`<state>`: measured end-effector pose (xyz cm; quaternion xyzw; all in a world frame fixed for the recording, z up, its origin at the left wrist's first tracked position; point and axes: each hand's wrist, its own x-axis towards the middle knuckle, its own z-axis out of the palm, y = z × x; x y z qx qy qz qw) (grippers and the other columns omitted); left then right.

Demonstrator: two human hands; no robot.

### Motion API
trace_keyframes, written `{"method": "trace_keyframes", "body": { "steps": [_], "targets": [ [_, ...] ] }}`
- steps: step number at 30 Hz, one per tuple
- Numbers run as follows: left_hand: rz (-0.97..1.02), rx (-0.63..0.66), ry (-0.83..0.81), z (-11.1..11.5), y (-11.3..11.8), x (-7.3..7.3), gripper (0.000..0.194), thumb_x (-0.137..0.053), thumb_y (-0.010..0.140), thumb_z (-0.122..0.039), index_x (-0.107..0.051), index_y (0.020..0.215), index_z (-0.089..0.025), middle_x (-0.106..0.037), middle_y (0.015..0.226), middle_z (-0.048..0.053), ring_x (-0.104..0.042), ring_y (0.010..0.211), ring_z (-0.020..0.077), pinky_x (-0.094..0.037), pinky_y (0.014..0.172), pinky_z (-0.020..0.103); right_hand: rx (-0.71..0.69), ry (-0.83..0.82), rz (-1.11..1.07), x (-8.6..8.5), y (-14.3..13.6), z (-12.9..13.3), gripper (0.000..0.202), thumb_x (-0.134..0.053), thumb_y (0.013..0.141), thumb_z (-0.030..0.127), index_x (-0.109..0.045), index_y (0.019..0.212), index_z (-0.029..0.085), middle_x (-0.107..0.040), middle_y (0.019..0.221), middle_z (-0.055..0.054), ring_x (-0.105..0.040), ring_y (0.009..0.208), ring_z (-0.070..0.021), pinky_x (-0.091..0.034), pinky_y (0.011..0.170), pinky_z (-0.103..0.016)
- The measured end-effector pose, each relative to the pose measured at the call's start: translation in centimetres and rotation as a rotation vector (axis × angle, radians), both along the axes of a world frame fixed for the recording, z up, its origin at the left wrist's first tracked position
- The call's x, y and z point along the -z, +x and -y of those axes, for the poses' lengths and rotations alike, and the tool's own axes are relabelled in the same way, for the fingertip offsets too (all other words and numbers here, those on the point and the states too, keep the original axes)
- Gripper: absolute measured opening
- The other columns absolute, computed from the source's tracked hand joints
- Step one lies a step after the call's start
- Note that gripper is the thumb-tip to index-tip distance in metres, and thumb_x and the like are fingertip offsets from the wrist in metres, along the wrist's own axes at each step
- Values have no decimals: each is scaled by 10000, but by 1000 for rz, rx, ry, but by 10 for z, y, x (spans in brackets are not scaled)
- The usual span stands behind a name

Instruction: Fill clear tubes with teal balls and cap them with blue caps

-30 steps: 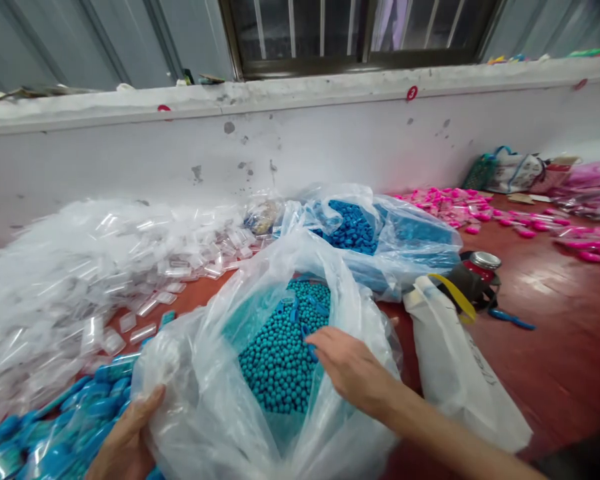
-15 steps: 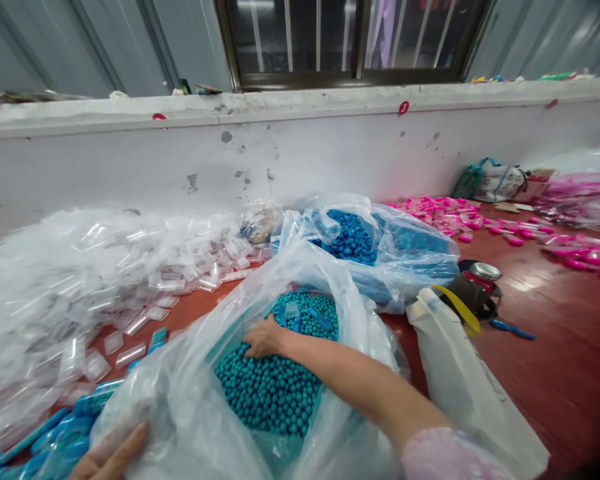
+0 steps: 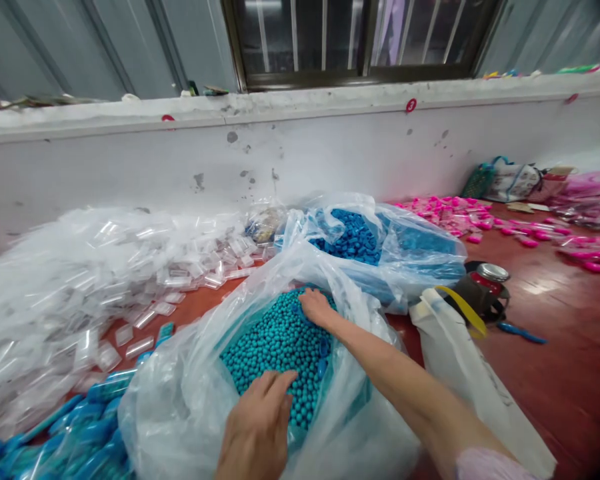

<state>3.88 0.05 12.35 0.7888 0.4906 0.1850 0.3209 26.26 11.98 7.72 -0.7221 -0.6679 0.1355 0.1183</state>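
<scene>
A large clear plastic bag point(image 3: 180, 393) stands open on the floor, filled with small round teal beads point(image 3: 275, 333). My right hand point(image 3: 316, 307) reaches across to the far side of the beads. Its fingers are bent down, apart from one another, and their tips are partly sunk among the beads. Several blue plastic pieces point(image 3: 323, 357) lie on the beads along the right side, below my right forearm. My left hand point(image 3: 260, 423) is over the near edge of the bag, fingers stretched forward above the beads and holding nothing.
Clear plastic pieces point(image 3: 145, 267) are heaped at left, above blue bead-filled items point(image 3: 95, 427). Behind stands a bag of blue parts point(image 3: 353, 237). Pink pieces point(image 3: 445, 217), a white sack point(image 3: 470, 373) and a dark container with a silver lid point(image 3: 493, 272) are at right.
My left hand has left the bag's left side and come over its near edge. My right hand has moved back and right through the beads; the blue pieces now lie farther right.
</scene>
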Motion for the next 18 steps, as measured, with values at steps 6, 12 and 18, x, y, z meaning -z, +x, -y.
{"method": "trace_keyframes", "body": {
  "steps": [6, 12, 18],
  "targets": [
    [-655, -47, 66, -44, 45, 7, 524, -382, 823, -181, -321, 1342, -142, -438, 1269, 156, -503, 1074, 254, -398, 880, 351, 101, 40, -192, 15, 34, -10, 360, -478, 681, 25, -635, 976, 159, -637, 902, -75, -605, 734, -189, -464, 682, -289],
    [-677, -11, 0, -33, 25, 38, 496, -415, 813, -201, -394, 1307, -168, -477, 1233, 146, -514, 1058, 267, -402, 866, 359, 111, 113, -294, 23, 34, -16, 326, -541, 585, 30, -654, 855, 173, -658, 841, -45, -588, 809, -213, -438, 727, -284],
    [-310, 23, -36, -61, 9, 40, 408, -435, 797, -129, -496, 1200, -149, -525, 1213, 105, -477, 1135, 195, -337, 985, 299, 80, 41, -324, 22, 31, -15, 277, -603, 515, 53, -640, 766, 165, -647, 769, -19, -571, 721, -196, -426, 649, -255]
  ]
}}
